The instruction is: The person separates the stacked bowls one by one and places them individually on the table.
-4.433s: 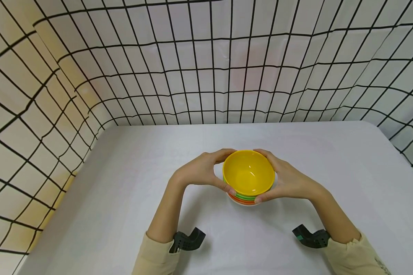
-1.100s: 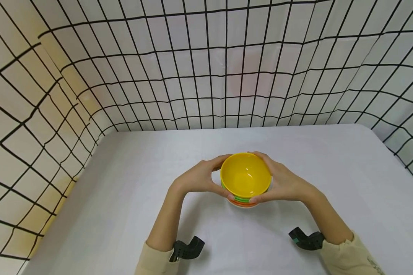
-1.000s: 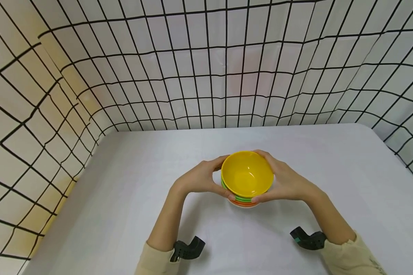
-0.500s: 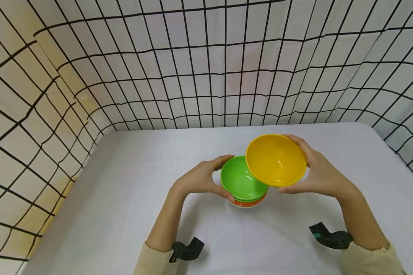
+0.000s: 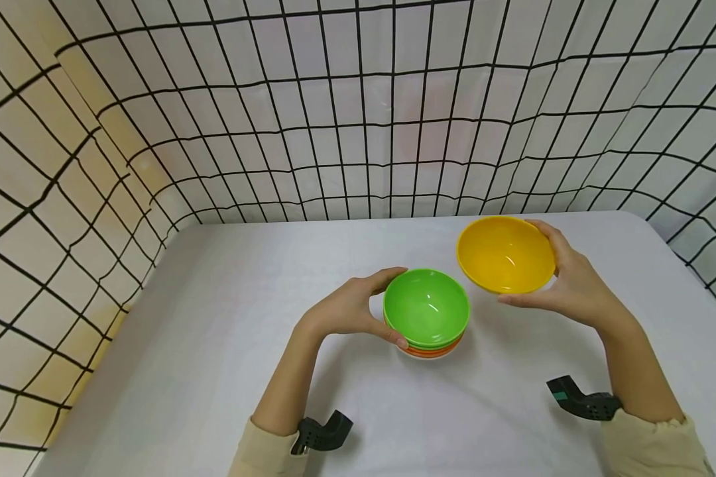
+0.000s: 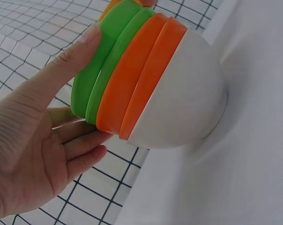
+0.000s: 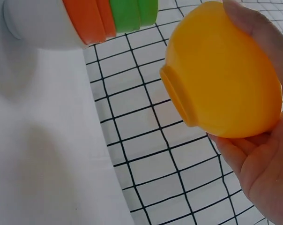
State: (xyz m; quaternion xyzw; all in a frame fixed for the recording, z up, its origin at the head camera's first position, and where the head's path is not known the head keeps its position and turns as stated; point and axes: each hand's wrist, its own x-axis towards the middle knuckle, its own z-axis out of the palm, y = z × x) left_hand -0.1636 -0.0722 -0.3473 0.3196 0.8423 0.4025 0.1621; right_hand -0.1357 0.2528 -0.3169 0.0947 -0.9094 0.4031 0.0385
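My right hand [image 5: 563, 281] grips a yellow bowl [image 5: 504, 254] [image 7: 221, 75] by its right side and holds it in the air, right of and beyond the stack. The stack of bowls [image 5: 426, 313] [image 6: 146, 84] stands on the white table [image 5: 215, 344]: green bowls on top, orange ones below, a white one at the bottom. My left hand [image 5: 352, 308] [image 6: 43, 140] holds the stack's left side, thumb and fingers curled round the rims.
A white curtain with a black grid [image 5: 358, 106] walls in the table at the back and on both sides. Black wrist camera mounts [image 5: 325, 430] [image 5: 579, 401] sit on both forearms near the table's front.
My right hand has lifted the yellow bowl off the stack and carried it right and away, which uncovered the green bowl. My left hand has stayed on the stack.
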